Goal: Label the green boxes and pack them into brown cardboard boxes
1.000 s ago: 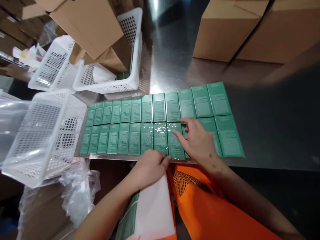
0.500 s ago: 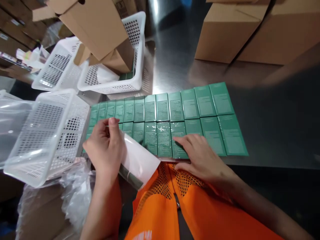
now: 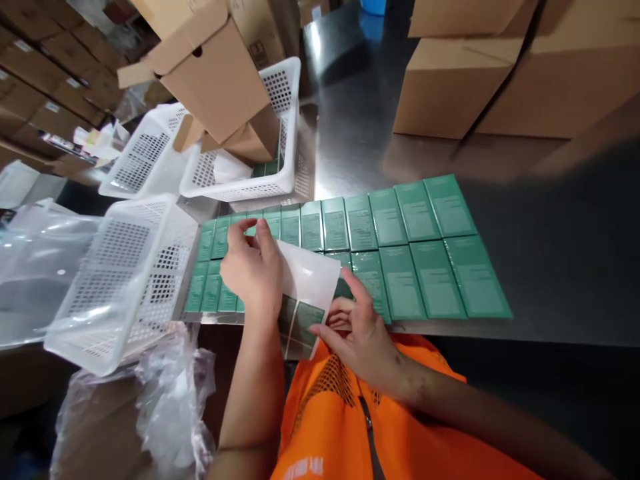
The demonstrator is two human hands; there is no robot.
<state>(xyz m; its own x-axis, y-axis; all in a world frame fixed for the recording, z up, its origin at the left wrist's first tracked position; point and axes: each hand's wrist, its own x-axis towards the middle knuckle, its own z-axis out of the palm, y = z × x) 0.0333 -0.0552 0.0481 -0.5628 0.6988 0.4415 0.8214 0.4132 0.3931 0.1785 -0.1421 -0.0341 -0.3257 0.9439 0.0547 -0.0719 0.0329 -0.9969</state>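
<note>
Holding a sheet over green boxes

Nearest is the person's orange vest (image 3: 330,420). Just past it, the right hand (image 3: 357,330) is half open at the right edge of the sheet (image 3: 310,270), with its thumb on the front; I cannot tell if it pinches. The left hand (image 3: 253,263) is curled closed on the sheet's other side. The sheet is white, with dark green squares low down. Behind it, green boxes (image 3: 403,280) lie in two rows on the shiny counter (image 3: 525,267). Farther off, a white basket (image 3: 240,190) holds a tilted carton (image 3: 220,80).
</note>
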